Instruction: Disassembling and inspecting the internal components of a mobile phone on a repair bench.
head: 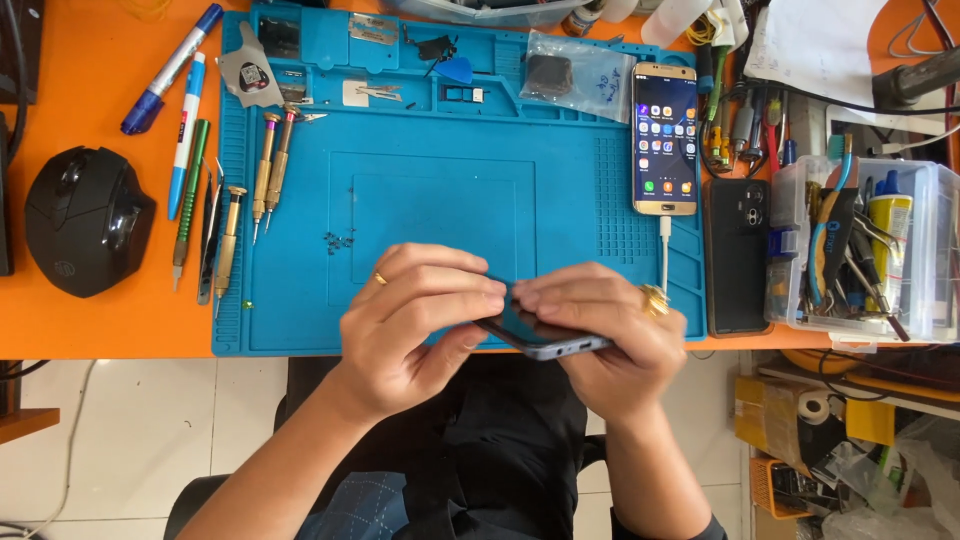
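Two hands (420,320) (610,320) around dark phone (545,340); tool-crammed clear box (930,250) nearby.

Place: small phone-repair workbench, looked like a workshop or shop corner.
Bench: orange table (90,320) w/ blue silicone repair mat (440,200) in front of me, tray slots along its top edge.
Tools: precision screwdrivers (268,170) & tweezers (207,240) lined up at mat's left edge; loose tiny screws (338,240) on mat.
Parts: small bag (575,75) w/ dark part, blue pick (457,70).
Devices: gold phone (665,138) lit up & on a cable, black phone (738,255) face-down beside it.
Storage: clear box (860,250) of pliers, glue, tools at right.
Extras: markers (170,70), black mouse (88,218), cable clutter at back.
Floor: pale tiles (120,430) under bench.
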